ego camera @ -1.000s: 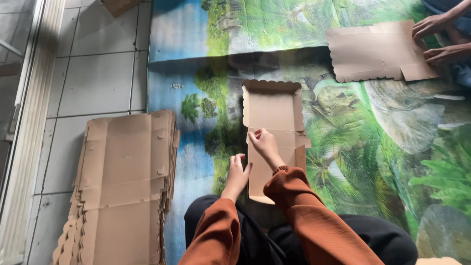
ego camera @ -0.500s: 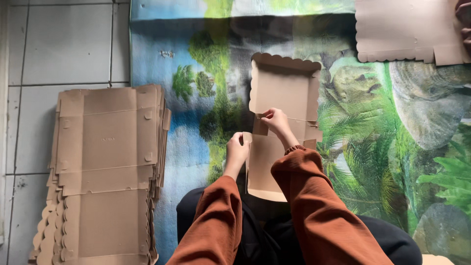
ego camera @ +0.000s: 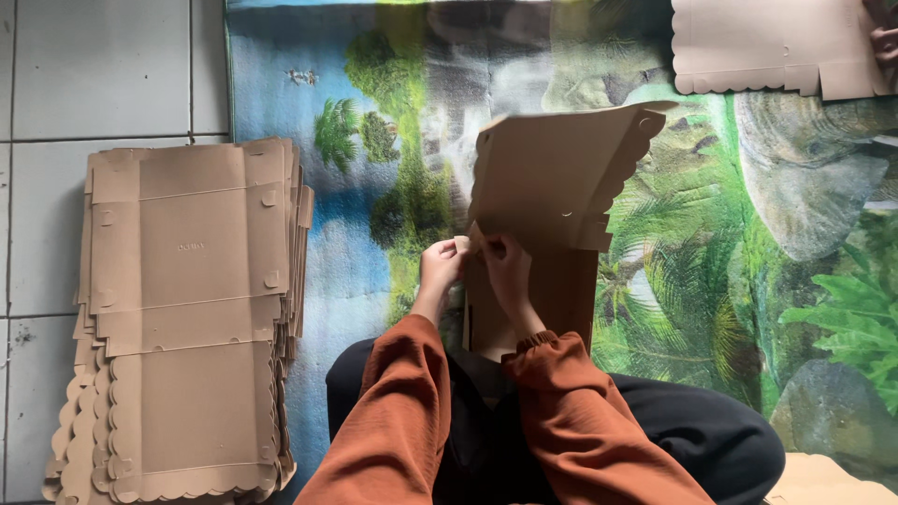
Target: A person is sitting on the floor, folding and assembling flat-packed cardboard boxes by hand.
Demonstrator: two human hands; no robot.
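Head view: the cardboard box blank [ego camera: 552, 187], flat on the printed mat [ego camera: 374, 187] half a second ago, now stands tilted upward with its scalloped flap raised. Left hand [ego camera: 441, 266] and right hand [ego camera: 505, 262] both pinch its lower left edge, fingertips nearly touching. Folding appears underway. A stack of flat blanks [ego camera: 187, 309] lies on the tiled floor [ego camera: 94, 65] left.

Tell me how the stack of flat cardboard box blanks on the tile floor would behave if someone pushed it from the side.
The stack of flat blanks would probably shear rather than slide as one: its edges already sit fanned and uneven. Single sheets look thin and light, so the top ones would likely slip off first. The scalloped edges may bend or catch on the tile floor.
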